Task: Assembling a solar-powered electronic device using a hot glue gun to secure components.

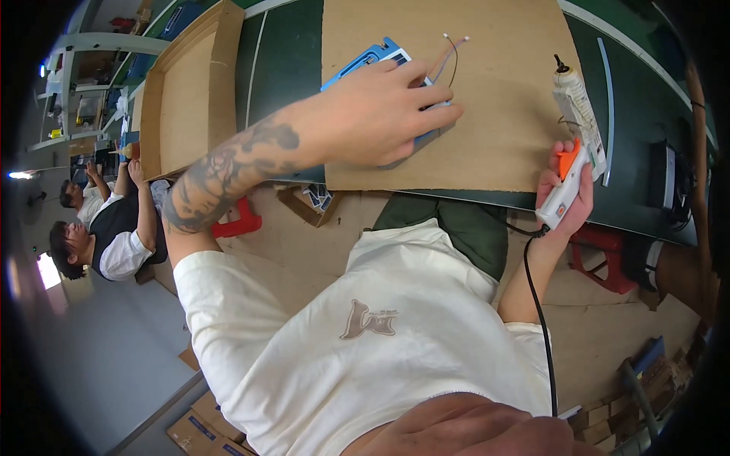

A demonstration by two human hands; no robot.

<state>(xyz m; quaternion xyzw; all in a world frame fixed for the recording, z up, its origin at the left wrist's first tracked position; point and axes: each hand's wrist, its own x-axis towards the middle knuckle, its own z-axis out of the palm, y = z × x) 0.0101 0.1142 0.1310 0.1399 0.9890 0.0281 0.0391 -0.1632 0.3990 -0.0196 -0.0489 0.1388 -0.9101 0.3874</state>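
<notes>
My left hand (pixel 391 114) lies over a blue plastic casing (pixel 370 59), its fingers curled down around the far and right side. The hand hides most of the casing. Thin wires (pixel 454 57) with small white connectors stick out past my fingers onto a cardboard sheet (pixel 502 144). At the right edge of that sheet, my right hand (pixel 566 186) is closed round the handle of a white hot glue gun (pixel 563 199) with an orange trigger. Its dark nozzle points away from me, apart from the casing.
A shallow cardboard box (pixel 190 99) stands on the green table at the left. A black device (pixel 669 178) and a pale strip (pixel 607 106) lie at the right. The gun's black cord (pixel 538 296) hangs beside my right arm. Two other people (pixel 103 228) sit at far left.
</notes>
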